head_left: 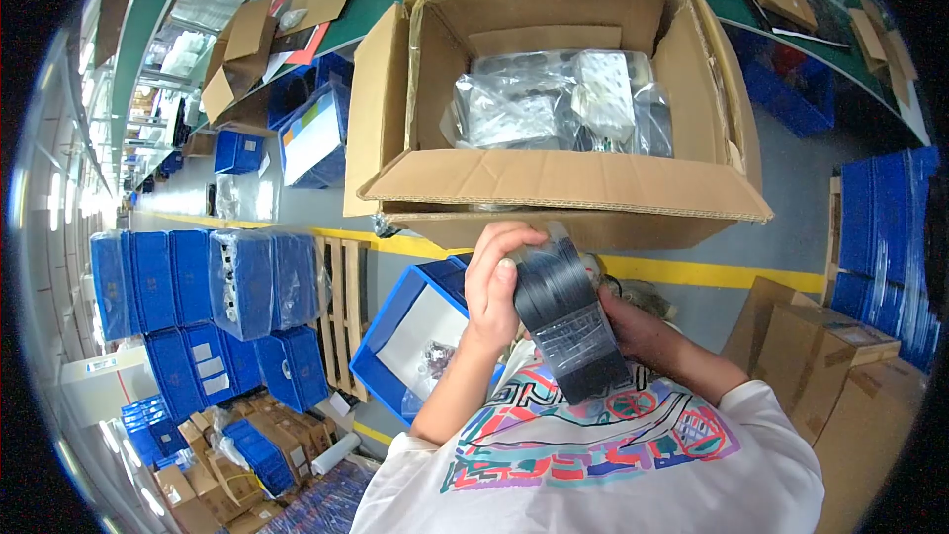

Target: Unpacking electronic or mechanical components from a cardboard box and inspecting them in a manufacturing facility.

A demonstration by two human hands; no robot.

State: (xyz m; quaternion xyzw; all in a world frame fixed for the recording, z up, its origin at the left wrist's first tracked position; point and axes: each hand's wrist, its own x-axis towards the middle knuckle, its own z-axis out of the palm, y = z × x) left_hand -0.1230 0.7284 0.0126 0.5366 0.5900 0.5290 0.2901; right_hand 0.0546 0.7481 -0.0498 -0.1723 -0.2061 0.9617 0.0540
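Close to my chest, both hands hold a black bundle (568, 311). It looks like a stack of flat black pieces with clear film around it, and it is tilted. My left hand (496, 272) is closed on its upper left side, thumb and fingers bent. From the right, my right hand (633, 331) grips the other side, its fingers mostly hidden behind the bundle. Just beyond stands a large open cardboard box (563, 178) with its flaps spread. Inside it lie clear plastic bags of whitish and grey items (509, 119) and a white patterned packet (603, 94).
A blue bin (381, 356) with a small bag inside stands at my left. Blue crates (178, 282) are stacked farther left near a wooden pallet (343, 311). Cardboard boxes (825, 336) stand at right, below stacked blue crates (880, 218). A green table (781, 44) lies behind the box.
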